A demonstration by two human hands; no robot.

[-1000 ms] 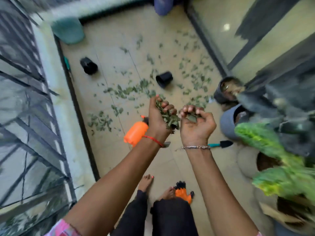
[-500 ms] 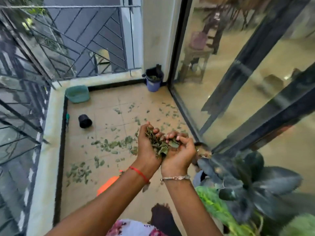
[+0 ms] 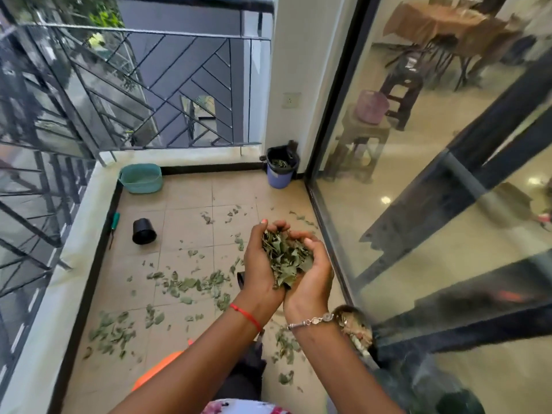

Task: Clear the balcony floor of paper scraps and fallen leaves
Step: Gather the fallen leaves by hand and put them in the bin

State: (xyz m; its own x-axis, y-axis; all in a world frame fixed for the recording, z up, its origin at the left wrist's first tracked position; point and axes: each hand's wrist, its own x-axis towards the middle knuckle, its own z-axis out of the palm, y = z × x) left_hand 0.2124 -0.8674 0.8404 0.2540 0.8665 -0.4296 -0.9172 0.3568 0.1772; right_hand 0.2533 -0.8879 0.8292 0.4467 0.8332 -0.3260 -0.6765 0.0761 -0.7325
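Observation:
A heap of green fallen leaves (image 3: 285, 256) lies in both my hands, which are cupped together in front of me. My left hand (image 3: 260, 264) curls round the heap's left side and my right hand (image 3: 312, 276) curls round its right side. More leaves (image 3: 191, 283) are scattered over the beige tiled balcony floor (image 3: 185, 210) below and to the left of my hands. A blue bin (image 3: 280, 170) with a black liner and some leaves inside stands in the far corner by the wall.
A teal tub (image 3: 141, 178) sits at the far left by the low parapet. A black pot (image 3: 144, 231) lies on its side, a green-handled tool (image 3: 114, 224) next to it. An orange sprayer (image 3: 161, 369) is near my feet. Glass doors (image 3: 418, 174) line the right, railings (image 3: 89, 94) the left and back.
My view has risen from the floor to the far end of the balcony. My hands have come together into one cup, holding the leaves higher and further forward.

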